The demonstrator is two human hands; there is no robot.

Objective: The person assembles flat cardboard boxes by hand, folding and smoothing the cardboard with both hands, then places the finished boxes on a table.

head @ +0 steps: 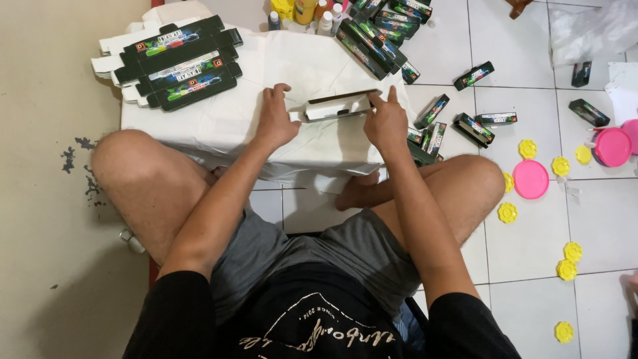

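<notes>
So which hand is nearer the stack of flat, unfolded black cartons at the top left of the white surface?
Left. The left hand is to the right of and slightly below the stack of flat black cartons; the right hand sits farther right, across the small white box.

We log the bottles (307, 14) cut off by the top edge; a clear plastic bag (591, 30) cropped at the corner; box prints too small to make out; a stray hand (517, 6) barely showing at the top edge.
</notes>
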